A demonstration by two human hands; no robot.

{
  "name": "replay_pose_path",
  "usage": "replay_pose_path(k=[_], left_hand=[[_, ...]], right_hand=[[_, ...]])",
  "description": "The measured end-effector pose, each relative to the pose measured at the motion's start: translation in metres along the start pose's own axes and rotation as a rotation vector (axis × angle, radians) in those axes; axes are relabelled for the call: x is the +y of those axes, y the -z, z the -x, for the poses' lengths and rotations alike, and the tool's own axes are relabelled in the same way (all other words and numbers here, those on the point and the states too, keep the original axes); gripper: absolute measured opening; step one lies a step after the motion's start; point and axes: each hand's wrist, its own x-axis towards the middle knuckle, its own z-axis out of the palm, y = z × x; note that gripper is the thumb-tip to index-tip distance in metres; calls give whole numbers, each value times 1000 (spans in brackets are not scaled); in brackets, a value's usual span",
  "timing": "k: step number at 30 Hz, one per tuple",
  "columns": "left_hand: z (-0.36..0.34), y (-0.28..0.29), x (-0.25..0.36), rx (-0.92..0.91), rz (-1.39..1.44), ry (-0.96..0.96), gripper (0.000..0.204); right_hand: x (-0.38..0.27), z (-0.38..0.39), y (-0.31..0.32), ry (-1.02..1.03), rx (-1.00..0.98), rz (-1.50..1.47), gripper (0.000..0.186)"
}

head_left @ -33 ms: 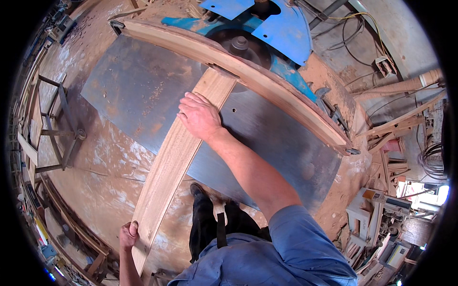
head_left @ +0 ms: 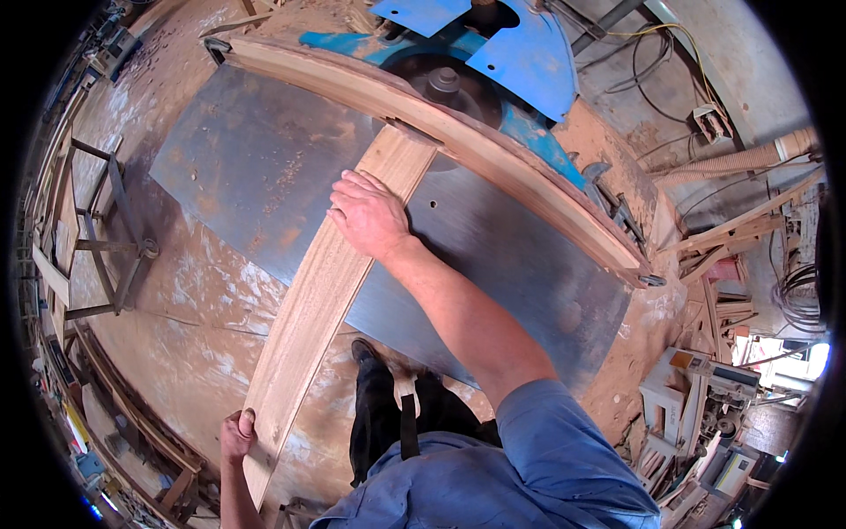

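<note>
A long pale wooden board [head_left: 308, 309] slants across a grey metal machine table [head_left: 511, 264]. Its far end meets a wooden fence [head_left: 529, 189] at a dark notch; what lies inside that notch is hidden. My right hand [head_left: 370, 216] rests flat across the board's top near the fence, palm down, with fingertips reaching its left edge. Down at the near end, beyond the table, my left hand [head_left: 238, 434] grips the board's left edge, thumb on top. Behind the fence sits a blue machine head [head_left: 529, 66] with a dark round spindle [head_left: 442, 84].
Sawdust covers the floor [head_left: 167, 291]. At left stands a metal frame rack [head_left: 110, 238]. Wood offcuts [head_left: 727, 309] and a ribbed hose [head_left: 731, 160] are on the right, above a grey-white machine [head_left: 683, 397]. Clamps [head_left: 652, 280] hold the fence end.
</note>
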Motion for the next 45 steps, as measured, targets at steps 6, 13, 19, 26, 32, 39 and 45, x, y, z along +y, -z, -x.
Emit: replay_pose_path(k=[6,13,19,26,32,39,45], left_hand=[[-6,7,-3,-5,-32,18,70],[-14,18,-4,-9,1,23,70],[-45,45,-21,115,-148,-114,68],[-3,99,-67,223,-78,86,64],[27,91,-132,432,-76,85,61],[80,24,-180,542,40,248,47],[107,-30,-203,620,248,299,45]], right_hand=[[-2,-5,-4,-3,1,13,24],[-8,-18,-12,-8,-7,-4,24],[-6,-60,-37,92,89,-31,21],[-163,26,-24,-357,-114,-708,18],[-177,137,-190,-1143,-611,-1166,25],[-62,94,-330,-1683,-189,-1155,42],[-39,59,-352,-1705,150,-1368,39]])
